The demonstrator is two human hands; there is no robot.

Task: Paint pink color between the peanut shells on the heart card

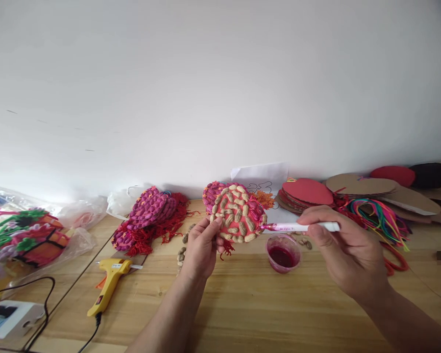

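My left hand [204,247] is closed on the left edge of a red craft piece [237,215] covered with peanuts in their shells. Most peanuts are plain tan; some on its right side are painted magenta. In my right hand [347,252] is a white-handled paintbrush [296,227], held level, its purple-stained tip at the piece's right edge. Below the brush, a clear plastic cup [283,252] of dark magenta paint stands on the table. Behind the held piece are a finished-looking purple peanut piece [211,190] and a white paper with line drawings [260,174].
Purple peanut pieces with red yarn [149,211] are stacked to the left. A yellow glue gun [110,284], a white power strip [12,316] and bagged pipe-cleaner crafts [40,240] lie further left. Red cardboard ovals [306,191], brown cardboard [360,185] and coloured cords [377,215] are at right.
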